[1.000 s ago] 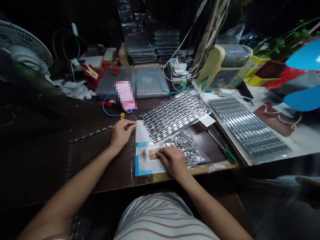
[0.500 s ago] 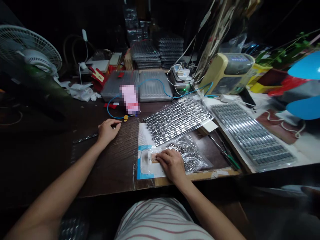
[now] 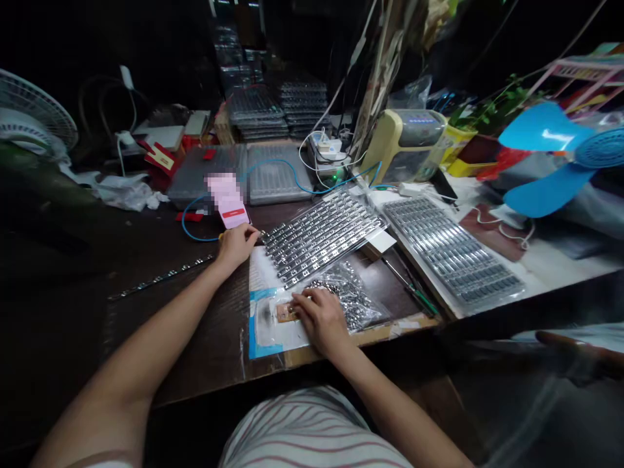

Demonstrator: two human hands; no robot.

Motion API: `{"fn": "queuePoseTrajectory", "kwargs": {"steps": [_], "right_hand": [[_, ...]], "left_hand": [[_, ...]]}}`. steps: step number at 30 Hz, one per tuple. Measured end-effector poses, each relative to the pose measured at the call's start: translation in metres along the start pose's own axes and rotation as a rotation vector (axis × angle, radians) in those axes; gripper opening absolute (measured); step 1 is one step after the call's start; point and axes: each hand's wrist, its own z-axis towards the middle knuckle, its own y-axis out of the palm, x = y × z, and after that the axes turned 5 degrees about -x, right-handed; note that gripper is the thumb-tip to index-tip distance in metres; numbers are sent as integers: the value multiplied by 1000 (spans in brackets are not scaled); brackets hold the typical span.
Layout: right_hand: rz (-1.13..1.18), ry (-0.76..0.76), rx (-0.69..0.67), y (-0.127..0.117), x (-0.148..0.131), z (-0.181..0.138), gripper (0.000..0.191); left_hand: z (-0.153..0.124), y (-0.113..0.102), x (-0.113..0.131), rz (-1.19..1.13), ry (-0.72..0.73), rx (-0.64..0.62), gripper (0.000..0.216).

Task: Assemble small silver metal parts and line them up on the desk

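My left hand (image 3: pixel 237 247) has thumb and fingers pinched at the left corner of a tray of shiny metal strips (image 3: pixel 322 237); what they grip is too small to make out. Behind that wrist a single metal strip (image 3: pixel 160 278) lies on the dark table, its right end hidden by my forearm. My right hand (image 3: pixel 322 318) is closed, fingertips at a small brown piece (image 3: pixel 286 312) in a shallow clear container (image 3: pixel 266 328). Anything pinched there is hidden. Just beyond that hand lies a clear plastic bag of small metal parts (image 3: pixel 361 296).
A phone (image 3: pixel 231 211) with a blue cable stands behind my left hand. Right of the tray lie a green-handled screwdriver (image 3: pixel 424 300) and another filled tray (image 3: pixel 453 250). A blue-bladed fan (image 3: pixel 546 130), a beige machine (image 3: pixel 404 146) and a white fan (image 3: pixel 34 110) flank the workspace.
My left hand has moved right, from the single strip to the tray's left corner, uncovering more of that strip. My right hand stays by the brown piece. The view has turned right.
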Motion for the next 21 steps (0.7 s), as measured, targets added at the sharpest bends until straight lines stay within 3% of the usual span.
{"fn": "queuePoseTrajectory", "kwargs": {"steps": [3, 7, 12, 18, 21], "right_hand": [[-134, 71, -27, -19, 17, -8, 28], [-263, 86, -145, -30, 33, -22, 42], [-176, 115, -79, -14, 33, -23, 22], [-62, 130, 28, -3, 30, -7, 15], [-40, 113, 75, -2, 30, -4, 17]], "left_hand": [[-25, -13, -1, -307, 11, -73, 29], [-75, -17, 11, -605, -62, -300, 38], [-127, 0, 34, -669, -82, -361, 30], [-144, 12, 48, -904, -235, -557, 35], [-144, 11, 45, -807, -200, -503, 32]]}}
